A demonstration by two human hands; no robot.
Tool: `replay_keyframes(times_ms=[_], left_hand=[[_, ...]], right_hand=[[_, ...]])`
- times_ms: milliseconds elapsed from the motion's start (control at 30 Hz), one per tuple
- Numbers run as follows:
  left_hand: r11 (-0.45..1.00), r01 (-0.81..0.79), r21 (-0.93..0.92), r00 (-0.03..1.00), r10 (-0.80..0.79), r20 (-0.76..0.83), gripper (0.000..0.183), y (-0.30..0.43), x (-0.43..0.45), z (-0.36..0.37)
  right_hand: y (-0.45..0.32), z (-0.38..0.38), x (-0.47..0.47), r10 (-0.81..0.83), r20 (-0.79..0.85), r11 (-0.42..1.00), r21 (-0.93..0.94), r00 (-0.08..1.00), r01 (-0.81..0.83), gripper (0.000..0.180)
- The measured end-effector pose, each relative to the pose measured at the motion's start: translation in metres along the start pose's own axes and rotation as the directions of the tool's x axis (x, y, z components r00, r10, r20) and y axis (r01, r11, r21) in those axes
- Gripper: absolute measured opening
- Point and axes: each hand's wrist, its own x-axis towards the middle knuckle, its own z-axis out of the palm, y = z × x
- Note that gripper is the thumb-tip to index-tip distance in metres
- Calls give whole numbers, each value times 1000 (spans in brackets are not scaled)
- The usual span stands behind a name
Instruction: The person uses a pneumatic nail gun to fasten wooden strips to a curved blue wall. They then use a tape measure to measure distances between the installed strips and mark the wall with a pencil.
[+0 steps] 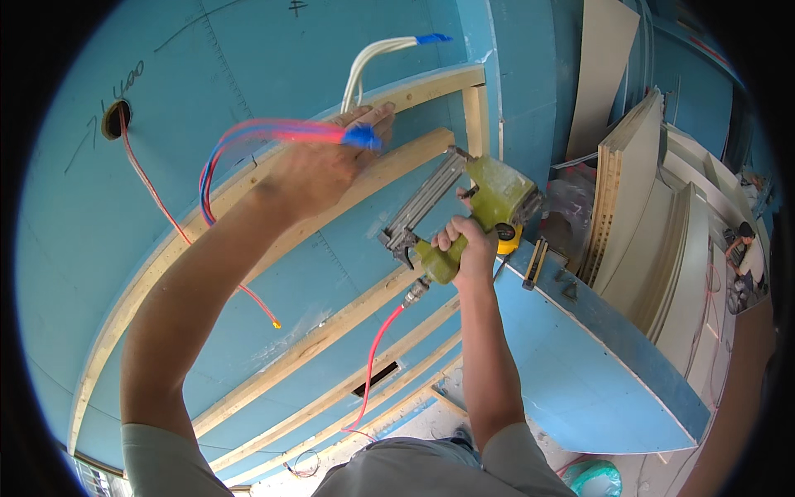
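My right hand (469,248) grips the handle of a green pneumatic nail gun (500,189), whose long magazine points up and to the left. A red air hose (377,338) hangs from its handle fitting. My left hand (335,164) lies over the upper wooden battens (435,87) on the blue wallboard (298,56); its fingers reach the top batten. Whether it grips the wood cannot be told. Blurred red and blue wires (279,129) with a blue-taped end cross in front of that hand. White cables (355,68) with blue tape rise just beyond its fingers.
A tape measure (508,238) and a utility knife (535,264) lie on the blue partition's top edge (621,329). More battens (310,348) run below. A thin cable leaves a round hole (117,119) at left. Boards (633,186) lean at right; a person (748,258) crouches beyond.
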Motion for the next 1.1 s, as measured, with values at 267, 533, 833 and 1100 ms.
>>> replay_keyframes(times_ms=[267,533,833,1100], left_hand=[[1000,21,-4,999,-21,31,48,-9,-6,-6],[991,48,-124,998,-42,51,41,0,-11,-12],[998,-4,-57,1000,6,25,38,0,-10,-9],[997,-77,13,987,74,141,38,5,-5,-6]], right_hand=[[1,7,15,27,-29,999,19,999,-27,41],[12,14,1,52,-12,999,-1,999,-52,31],[21,30,-17,36,5,999,-28,999,-36,31],[36,51,-43,63,-27,998,-5,998,-63,35]])
